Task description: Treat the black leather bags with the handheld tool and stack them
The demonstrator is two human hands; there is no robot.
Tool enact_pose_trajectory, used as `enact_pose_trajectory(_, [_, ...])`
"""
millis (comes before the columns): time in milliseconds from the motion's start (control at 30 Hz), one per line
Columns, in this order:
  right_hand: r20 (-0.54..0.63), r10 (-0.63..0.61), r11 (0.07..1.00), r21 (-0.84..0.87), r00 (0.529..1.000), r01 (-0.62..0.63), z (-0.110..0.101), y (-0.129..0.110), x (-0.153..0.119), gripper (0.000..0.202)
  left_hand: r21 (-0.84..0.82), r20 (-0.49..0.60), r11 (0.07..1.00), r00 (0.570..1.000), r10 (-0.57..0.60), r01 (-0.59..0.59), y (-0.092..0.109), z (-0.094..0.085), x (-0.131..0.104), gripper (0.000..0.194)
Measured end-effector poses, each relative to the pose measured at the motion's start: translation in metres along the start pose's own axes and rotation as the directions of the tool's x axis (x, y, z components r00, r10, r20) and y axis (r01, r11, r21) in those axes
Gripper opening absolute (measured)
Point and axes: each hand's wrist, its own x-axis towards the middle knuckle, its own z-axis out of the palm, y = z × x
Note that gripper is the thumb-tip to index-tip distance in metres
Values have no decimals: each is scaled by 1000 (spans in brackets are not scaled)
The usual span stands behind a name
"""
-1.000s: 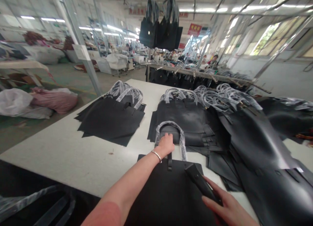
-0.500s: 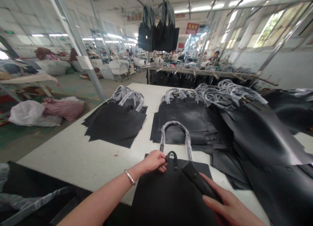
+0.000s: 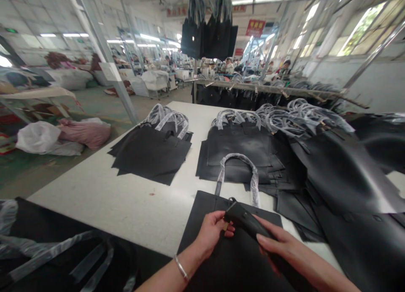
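A black flat bag panel [image 3: 228, 258] lies at the table's near edge, with a plastic-wrapped handle [image 3: 237, 157] arching from its top edge. My left hand [image 3: 215, 231], a silver bangle on its wrist, pinches the end of the panel's short black strap [image 3: 232, 199]. My right hand [image 3: 278, 241] is closed round a long black handheld tool [image 3: 248, 222], its exact kind unclear. The tool's front end meets the left fingertips over the panel and hides most of the strap. A small light-coloured bit shows under those fingers.
Stacks of black bag pieces with wrapped handles lie at the left [image 3: 152, 153], middle [image 3: 237, 144] and right [image 3: 341, 165] of the white table [image 3: 148, 199]. More black pieces [image 3: 63, 250] are at lower left. A metal post [image 3: 107, 60] stands behind; bags [image 3: 209, 39] hang beyond.
My left hand has moved right and down with the strap's end, bending the strap over. The tool in my right hand has come to the left fingertips. The view has shifted slightly.
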Motion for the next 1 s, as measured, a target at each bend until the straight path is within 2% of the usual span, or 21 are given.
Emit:
enact_pose_trajectory(100, [13, 19, 1000, -2, 1000, -19, 1, 0, 0, 79, -27, -24, 1000, 1000, 0, -1, 0, 1, 1, 29])
enact_pose_trajectory(200, [44, 32, 999, 15, 999, -32, 4, -2, 0, 78, -20, 20, 1000, 1000, -12, 13, 1, 0, 1, 29])
enact_pose_trajectory(300, [-66, -11, 1000, -16, 998, 10, 3, -8, 3, 79, -66, 48, 997, 999, -26, 29, 2, -2, -1, 26])
enact_pose_trajectory(400, [-204, -32, 998, -66, 978, 19, -3, -11, 5, 78, -170, 17, 983, 998, -61, 63, 2, -4, -4, 30])
enact_pose_trajectory(500, [-202, -22, 995, -101, 979, 2, -10, -4, 2, 80, -231, -10, 968, 994, -107, 102, 2, -5, -8, 39])
enact_pose_trajectory(567, [-174, -6, 994, -109, 985, -13, -11, 3, -4, 82, -181, -46, 981, 995, -83, 73, 1, -4, -10, 36])
enact_pose_trajectory(700, [-126, 32, 988, -147, 992, -50, -7, 13, -16, 82, -18, -106, 998, 993, 59, -62, -3, 0, -11, 30])
enact_pose_trajectory(767, [-85, 38, 986, -157, 996, -51, -3, 16, -19, 79, 3, -123, 996, 988, 91, -91, -5, 2, -10, 32])
enact_pose_trajectory(867, [-49, 62, 983, -171, 997, -69, 7, 18, -17, 78, 32, -75, 988, 986, 150, -148, -10, 2, -10, 35])
enact_pose_trajectory(1000, [-114, 37, 969, -238, 993, -64, 17, 14, -5, 79, 176, 16, 967, 982, 186, -186, -15, -1, -8, 36])
